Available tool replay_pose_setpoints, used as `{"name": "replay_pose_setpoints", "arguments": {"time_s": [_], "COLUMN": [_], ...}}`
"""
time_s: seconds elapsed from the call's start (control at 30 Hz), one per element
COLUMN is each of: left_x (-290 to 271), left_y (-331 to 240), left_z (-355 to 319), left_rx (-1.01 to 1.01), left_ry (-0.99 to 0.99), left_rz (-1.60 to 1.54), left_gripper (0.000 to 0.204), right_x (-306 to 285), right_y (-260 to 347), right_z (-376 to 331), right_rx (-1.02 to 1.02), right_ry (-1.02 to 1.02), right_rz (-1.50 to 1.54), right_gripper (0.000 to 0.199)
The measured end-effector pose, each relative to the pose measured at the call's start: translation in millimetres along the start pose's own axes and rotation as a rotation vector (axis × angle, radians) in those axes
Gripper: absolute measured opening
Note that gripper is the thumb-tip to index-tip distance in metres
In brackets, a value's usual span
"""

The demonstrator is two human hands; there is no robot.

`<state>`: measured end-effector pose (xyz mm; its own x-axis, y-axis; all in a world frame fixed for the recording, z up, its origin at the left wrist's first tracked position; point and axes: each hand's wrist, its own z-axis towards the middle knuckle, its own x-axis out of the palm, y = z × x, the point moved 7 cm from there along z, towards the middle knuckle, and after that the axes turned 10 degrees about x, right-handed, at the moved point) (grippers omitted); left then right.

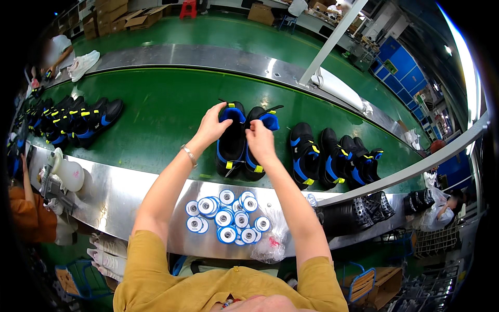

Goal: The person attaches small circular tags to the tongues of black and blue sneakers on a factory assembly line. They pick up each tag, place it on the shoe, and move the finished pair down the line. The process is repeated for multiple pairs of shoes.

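Observation:
Two black shoes with blue linings and yellow-green tabs stand side by side in front of me on the green conveyor belt. On the left shoe, my left hand grips the upper edge of the opening, thumb toward the inside. My right hand is closed at the opening of the right shoe, its fingertips pinched by the blue lining; whether a small piece sits between them is hidden. Nearer to me, a pile of round white discs with blue rims lies on the metal ledge.
More black-and-blue shoes stand on the belt, a row at right and a cluster at left. A crumpled clear plastic bag lies beside the discs. A grey metal rail crosses at right. Other people sit along the left side.

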<state>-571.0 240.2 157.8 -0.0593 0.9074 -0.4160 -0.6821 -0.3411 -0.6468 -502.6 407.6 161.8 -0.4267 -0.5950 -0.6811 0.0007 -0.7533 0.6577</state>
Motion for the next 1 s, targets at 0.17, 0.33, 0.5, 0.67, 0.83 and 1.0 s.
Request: {"name": "replay_pose_setpoints", "arguments": {"time_s": [0.17, 0.33, 0.5, 0.67, 0.83, 1.0], "left_x": [20.7, 11.0, 15.9, 7.3, 7.6, 14.9], "left_y": [1.1, 1.5, -25.7, -24.3, -48.9, -48.5], "left_z": [12.3, -2.3, -9.4, -23.2, -25.5, -34.9], "left_rx": [-0.105, 0.226, 0.365, 0.409, 0.420, 0.562], "left_ry": [0.098, 0.286, 0.324, 0.239, 0.369, 0.399], "left_rz": [-0.151, 0.117, 0.254, 0.177, 0.501, 0.731], "left_gripper": [0.032, 0.034, 0.025, 0.025, 0.026, 0.019], "right_x": [21.2, 25.3, 37.3, 37.0, 39.3, 39.2], "right_y": [28.2, 9.6, 12.5, 15.9, 24.1, 18.9], "right_z": [-9.1, 0.6, 4.4, 1.8, -4.9, -2.5], "right_rx": [-0.245, -0.120, -0.132, -0.227, -0.144, -0.078], "right_ry": [-0.002, -0.022, 0.076, 0.171, 0.202, 0.168], "right_rz": [-0.299, -0.130, -0.124, -0.055, -0.205, -0.159], "right_gripper": [0.022, 0.024, 0.021, 0.022, 0.026, 0.031]}}
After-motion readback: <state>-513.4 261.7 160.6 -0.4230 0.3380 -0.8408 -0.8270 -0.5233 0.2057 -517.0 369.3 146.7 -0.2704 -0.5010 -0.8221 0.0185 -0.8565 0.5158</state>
